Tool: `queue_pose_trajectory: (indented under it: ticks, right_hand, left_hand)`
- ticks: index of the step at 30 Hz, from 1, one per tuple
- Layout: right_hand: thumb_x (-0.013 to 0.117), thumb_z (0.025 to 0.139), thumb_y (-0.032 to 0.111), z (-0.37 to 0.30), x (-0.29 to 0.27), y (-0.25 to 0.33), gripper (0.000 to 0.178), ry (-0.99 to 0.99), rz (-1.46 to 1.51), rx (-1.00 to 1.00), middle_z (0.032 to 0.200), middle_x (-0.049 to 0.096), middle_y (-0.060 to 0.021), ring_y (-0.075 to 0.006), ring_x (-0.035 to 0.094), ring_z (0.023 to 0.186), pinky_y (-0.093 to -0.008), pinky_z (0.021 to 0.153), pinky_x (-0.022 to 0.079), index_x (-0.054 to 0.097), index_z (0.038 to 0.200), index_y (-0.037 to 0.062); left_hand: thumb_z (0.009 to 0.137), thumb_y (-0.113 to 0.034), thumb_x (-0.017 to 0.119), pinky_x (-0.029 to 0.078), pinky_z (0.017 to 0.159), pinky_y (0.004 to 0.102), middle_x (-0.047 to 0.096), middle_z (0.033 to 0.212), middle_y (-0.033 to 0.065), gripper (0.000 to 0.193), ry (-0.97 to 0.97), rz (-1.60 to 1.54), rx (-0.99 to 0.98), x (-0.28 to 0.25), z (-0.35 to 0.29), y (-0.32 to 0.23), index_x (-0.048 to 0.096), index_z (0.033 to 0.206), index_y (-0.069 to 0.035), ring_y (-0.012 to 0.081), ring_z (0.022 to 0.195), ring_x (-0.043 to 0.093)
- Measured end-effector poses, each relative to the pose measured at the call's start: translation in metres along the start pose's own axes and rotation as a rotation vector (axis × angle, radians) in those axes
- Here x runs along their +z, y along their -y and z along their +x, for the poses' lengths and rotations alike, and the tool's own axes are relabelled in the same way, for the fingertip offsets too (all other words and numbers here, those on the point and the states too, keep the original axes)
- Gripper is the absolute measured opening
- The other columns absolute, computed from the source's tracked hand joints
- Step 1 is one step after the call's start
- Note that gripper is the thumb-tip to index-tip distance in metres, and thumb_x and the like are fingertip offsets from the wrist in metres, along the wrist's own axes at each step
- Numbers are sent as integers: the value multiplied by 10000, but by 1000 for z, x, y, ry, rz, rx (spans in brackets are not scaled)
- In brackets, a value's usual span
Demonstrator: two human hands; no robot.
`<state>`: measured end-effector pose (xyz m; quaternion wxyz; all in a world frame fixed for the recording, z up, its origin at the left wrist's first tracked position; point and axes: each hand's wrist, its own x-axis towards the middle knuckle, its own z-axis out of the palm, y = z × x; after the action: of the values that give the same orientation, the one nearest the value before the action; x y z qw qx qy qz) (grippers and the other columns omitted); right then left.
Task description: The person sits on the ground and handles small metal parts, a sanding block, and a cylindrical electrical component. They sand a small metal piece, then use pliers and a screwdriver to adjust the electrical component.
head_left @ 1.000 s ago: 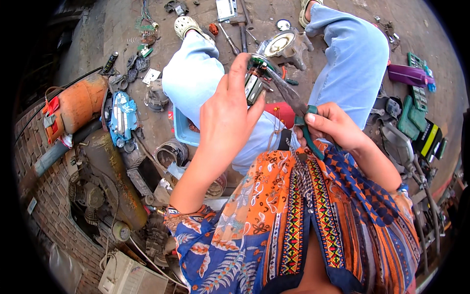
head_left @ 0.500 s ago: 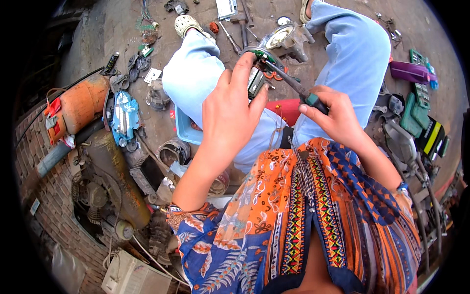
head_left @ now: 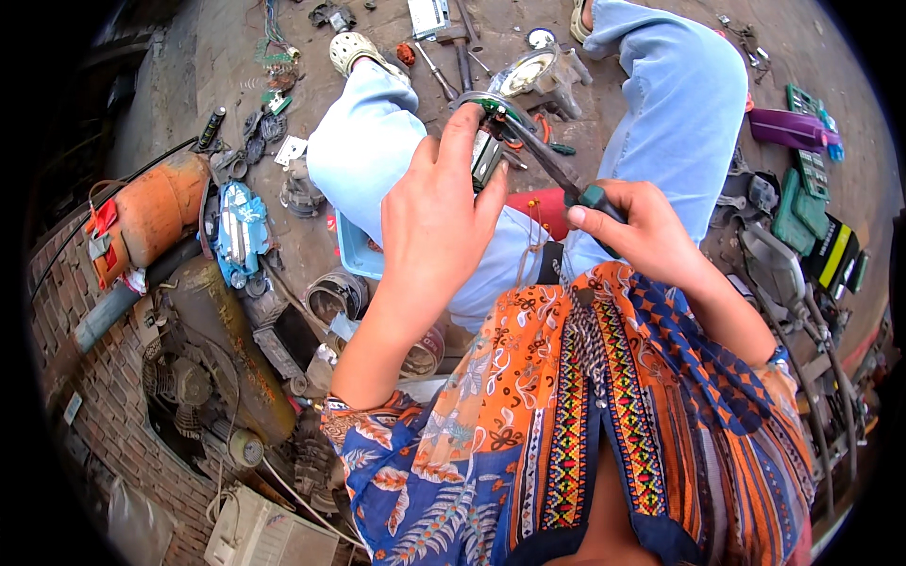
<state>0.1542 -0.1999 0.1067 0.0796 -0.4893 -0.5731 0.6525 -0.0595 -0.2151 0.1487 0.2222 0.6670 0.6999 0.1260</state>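
Note:
My left hand (head_left: 429, 222) is closed around a small electrical part (head_left: 486, 158) with a silver and black block, a round metal rim and a green circuit board at its top. My right hand (head_left: 644, 219) grips long-nosed pliers (head_left: 549, 158) by their dark green handles. The jaws slant up and left, and their tips meet the part beside the circuit board. Exactly what the tips touch is too small to tell. Both hands are above my lap, between my spread knees. My left fingers hide much of the part's near side.
On the ground ahead lie a hammer (head_left: 462, 61), a screwdriver (head_left: 436, 71) and a metal housing (head_left: 543, 75). A blue tub (head_left: 354, 250) stands by my left leg. Farther left are an orange gas cylinder (head_left: 160, 222) and a greenish cylinder (head_left: 231, 349). A purple object (head_left: 785, 129) and green cases (head_left: 800, 215) lie right.
The pliers' handles now show spread apart, with a second handle visible below my right hand. My left hand and the part have shifted slightly left, and the view has moved a little.

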Motion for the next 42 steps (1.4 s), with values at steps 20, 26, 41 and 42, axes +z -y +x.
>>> queue_pose_trajectory:
  ticks: [20,26,41,42]
  right_hand:
    - [721,778,238,22,16,-19,358,-347,-341,-375,607,533,-195,-358,549,558,-398,494,411,541,632,-35]
    - [731,765,226,25,12,-15,354,-346,-353,-389,600,529,-184,-364,538,550,-412,501,411,539,622,-34]
    - [730,772,226,24,-13,-13,355,-170,-305,-304,567,487,-179,-319,463,479,-384,465,364,547,639,-47]
    - [728,774,228,23,-15,-14,358,-143,-297,-269,564,485,-179,-317,459,476,-382,462,361,545,637,-48]
  left_hand:
    - [815,-149,642,488,769,408,622,1040,195,473,-31,126,21,0,0,1,486,1242,-19,367,931,614]
    - [806,-173,658,486,742,395,626,955,217,562,-43,-18,-75,1,4,1,393,1259,29,367,873,627]
    - [935,-340,484,579,666,395,641,829,139,349,496,-1560,-577,24,28,47,550,1046,-15,191,575,614]
    - [945,-353,479,581,661,398,644,831,139,355,518,-1594,-607,26,29,45,552,1052,-22,191,570,616]
